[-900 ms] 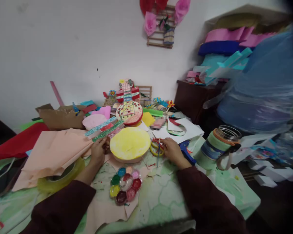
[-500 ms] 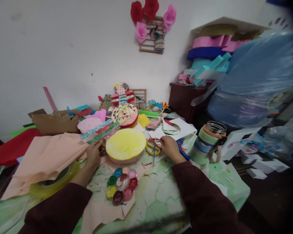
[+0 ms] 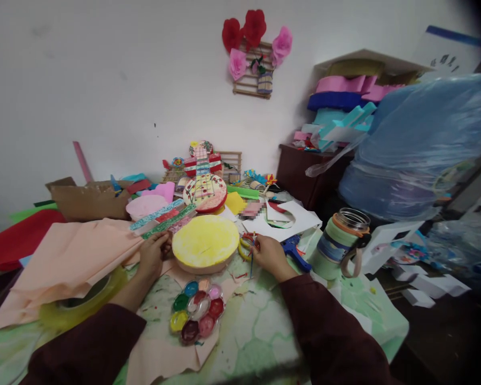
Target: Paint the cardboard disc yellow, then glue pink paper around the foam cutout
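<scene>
A round yellow-painted disc [image 3: 205, 241] lies on peach paper [image 3: 70, 256] in the middle of the table. My left hand [image 3: 152, 253] rests with curled fingers against the disc's left edge. My right hand [image 3: 266, 252] is at its right side, fingers closed round a thin paintbrush [image 3: 251, 262] that points down toward me, beside yellow-handled scissors [image 3: 244, 247]. A flower-shaped paint palette [image 3: 198, 312] with several colour wells sits just in front of the disc.
A big tape roll [image 3: 80, 299] lies at the left under the peach paper. A glass jar with a wrapped sleeve [image 3: 340, 240] and a blue glue gun [image 3: 294, 250] stand at the right. Painted crafts, a cardboard box [image 3: 88, 199] and white cut paper [image 3: 288, 219] crowd the back.
The view has shifted a little. My right hand has moved left, closer to the disc, with the brush in it. The left hand stays at the disc's edge.
</scene>
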`<state>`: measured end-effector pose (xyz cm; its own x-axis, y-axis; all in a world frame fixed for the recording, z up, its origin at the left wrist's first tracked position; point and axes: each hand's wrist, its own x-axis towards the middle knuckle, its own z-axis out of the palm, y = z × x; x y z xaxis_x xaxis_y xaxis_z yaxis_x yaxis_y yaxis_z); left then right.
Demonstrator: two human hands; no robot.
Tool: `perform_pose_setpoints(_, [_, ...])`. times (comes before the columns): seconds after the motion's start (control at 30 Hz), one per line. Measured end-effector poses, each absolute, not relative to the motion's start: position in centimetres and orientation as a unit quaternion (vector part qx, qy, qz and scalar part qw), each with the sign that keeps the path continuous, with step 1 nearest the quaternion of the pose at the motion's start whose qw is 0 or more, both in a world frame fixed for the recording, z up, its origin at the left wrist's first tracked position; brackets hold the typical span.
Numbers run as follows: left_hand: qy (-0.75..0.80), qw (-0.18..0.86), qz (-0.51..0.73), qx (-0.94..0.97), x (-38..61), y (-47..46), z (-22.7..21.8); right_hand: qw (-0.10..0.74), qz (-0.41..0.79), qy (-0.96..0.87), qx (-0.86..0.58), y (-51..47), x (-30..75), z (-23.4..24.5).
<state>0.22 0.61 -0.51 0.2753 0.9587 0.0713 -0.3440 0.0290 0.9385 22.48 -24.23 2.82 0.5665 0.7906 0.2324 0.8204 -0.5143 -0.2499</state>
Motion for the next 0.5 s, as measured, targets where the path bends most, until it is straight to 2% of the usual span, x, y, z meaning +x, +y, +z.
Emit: perform_pose_setpoints(0.5, [0.313, 0.604, 0.508, 0.529, -0.02, 0.32, -0.6, 0.17, -0.028, -0.488, -0.856, -24.04, 22.28, 2.47])
